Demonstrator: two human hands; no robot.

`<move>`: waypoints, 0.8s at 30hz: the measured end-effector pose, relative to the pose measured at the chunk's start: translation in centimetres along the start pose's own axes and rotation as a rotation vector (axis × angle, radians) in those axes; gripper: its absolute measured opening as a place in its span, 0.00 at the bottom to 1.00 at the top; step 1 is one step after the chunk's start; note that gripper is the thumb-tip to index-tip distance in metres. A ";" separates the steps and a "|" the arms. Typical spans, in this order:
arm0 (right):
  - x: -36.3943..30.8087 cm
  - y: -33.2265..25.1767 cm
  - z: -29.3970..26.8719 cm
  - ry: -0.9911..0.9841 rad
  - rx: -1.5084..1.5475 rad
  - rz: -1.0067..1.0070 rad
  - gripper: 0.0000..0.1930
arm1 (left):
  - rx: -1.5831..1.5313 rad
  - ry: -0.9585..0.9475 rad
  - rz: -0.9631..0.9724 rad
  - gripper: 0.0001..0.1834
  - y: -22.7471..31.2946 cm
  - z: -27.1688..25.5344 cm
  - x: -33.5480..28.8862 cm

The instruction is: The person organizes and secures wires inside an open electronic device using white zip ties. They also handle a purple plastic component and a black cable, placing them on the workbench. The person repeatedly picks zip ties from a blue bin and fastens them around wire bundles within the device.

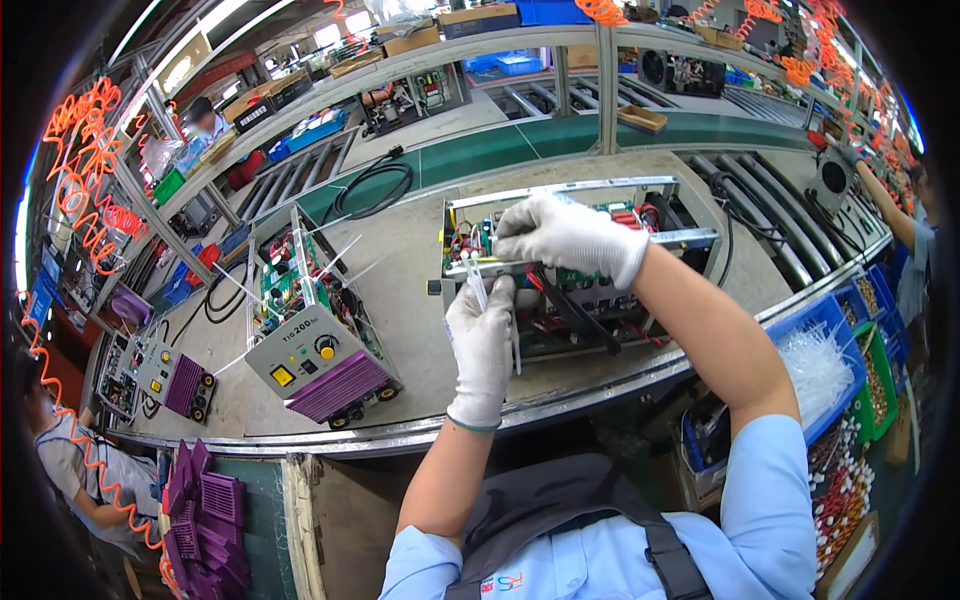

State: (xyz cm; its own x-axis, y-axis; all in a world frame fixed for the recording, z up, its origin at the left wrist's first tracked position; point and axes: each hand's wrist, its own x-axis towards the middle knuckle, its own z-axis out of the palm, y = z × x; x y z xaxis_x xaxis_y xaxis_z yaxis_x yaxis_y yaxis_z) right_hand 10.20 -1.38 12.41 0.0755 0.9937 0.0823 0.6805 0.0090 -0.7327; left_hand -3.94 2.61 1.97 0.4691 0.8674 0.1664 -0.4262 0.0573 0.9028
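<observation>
My left hand (482, 340), in a white knit glove, is closed around a few white cable ties (477, 283). Their heads stick up past the fingers, at the near left corner of an open welding machine chassis (705, 240). Over that chassis, my right hand (565, 238), also gloved, has its thumb and fingers pinched together just above the tie heads. What they grip is hidden. Circuit boards and wires fill the chassis, and a black cable (575, 310) hangs over its near side.
Left of me stands another open machine (310, 350) with purple vents and loose cable ties through it; a third (165, 375) is farther left. At right, a blue bin (815, 370) holds cable ties beside rollers (775, 220). Purple panels (205, 510) are piled lower left. Co-workers stand at both sides.
</observation>
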 end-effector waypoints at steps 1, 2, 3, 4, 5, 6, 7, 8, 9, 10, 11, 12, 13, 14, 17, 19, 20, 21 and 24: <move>0.1 0.6 0.7 0.056 -0.020 -0.068 0.13 | 0.097 0.029 -0.047 0.06 0.6 -0.2 -0.5; 0.2 1.4 1.4 0.113 -0.039 -0.136 0.12 | 0.103 0.026 -0.069 0.06 1.0 -0.2 -0.9; 0.3 2.1 1.9 0.170 -0.113 -0.239 0.11 | 0.109 0.021 -0.092 0.06 1.2 -0.2 -1.1; 0.3 2.5 2.2 0.230 -0.194 -0.342 0.11 | 0.108 0.012 -0.112 0.06 1.5 -0.2 -1.3; 0.2 2.7 2.3 0.290 -0.275 -0.443 0.10 | 0.167 0.001 -0.121 0.08 1.8 -0.5 -1.6; 0.1 2.6 2.2 0.273 -0.217 -0.406 0.10 | 0.085 0.020 0.015 0.08 1.4 -0.3 -1.5; -0.4 2.3 2.3 0.258 -0.150 -0.364 0.09 | 0.012 0.037 0.144 0.09 1.0 0.0 -1.7; -0.6 2.2 2.5 0.244 -0.083 -0.320 0.09 | 0.006 -0.005 0.094 0.10 1.7 -0.4 -1.7; -0.2 2.4 2.4 0.194 0.049 -0.282 0.09 | 0.007 -0.050 0.045 0.11 2.8 -0.7 -1.7; -0.3 2.2 2.3 0.208 0.025 -0.263 0.09 | 0.008 -0.091 -0.006 0.13 3.9 -0.9 -1.8; -0.4 1.5 2.1 0.187 0.040 -0.199 0.09 | -0.017 -0.138 -0.001 0.13 4.6 -1.2 -1.7; -0.6 0.9 2.0 0.166 0.054 -0.135 0.10 | -0.042 -0.185 0.003 0.13 5.0 -1.2 -1.8; -0.6 0.9 2.0 0.170 0.055 -0.123 0.10 | 0.027 -0.139 0.004 0.11 5.2 -1.0 -2.0; -0.5 0.9 2.0 0.173 0.056 -0.111 0.10 | 0.090 -0.103 0.022 0.11 5.3 -0.8 -1.9; -0.4 1.0 2.0 0.178 0.043 -0.105 0.11 | 0.207 0.013 0.051 0.10 5.1 -0.4 -1.1; -0.2 1.2 2.0 0.184 0.032 -0.107 0.11 | 0.251 -0.009 0.018 0.10 5.0 -0.7 -1.0; -0.2 1.3 2.0 0.190 0.028 -0.106 0.11 | 0.273 -0.021 0.001 0.09 4.9 -0.8 -1.0; -0.2 1.4 2.0 0.196 0.023 -0.105 0.12 | 0.262 -0.017 -0.011 0.09 4.8 -0.8 -1.1; -0.3 1.3 2.0 0.205 0.023 -0.099 0.12 | 0.242 -0.001 -0.048 0.09 4.5 -0.9 -1.3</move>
State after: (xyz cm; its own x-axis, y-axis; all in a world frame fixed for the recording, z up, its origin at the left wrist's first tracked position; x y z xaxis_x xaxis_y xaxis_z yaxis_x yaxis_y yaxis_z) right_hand 9.59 -1.45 10.08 0.1572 0.9445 0.2885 0.6751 0.1104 -0.7294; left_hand -7.16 2.22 5.51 0.4854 0.8658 0.1213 -0.2055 -0.0218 0.9784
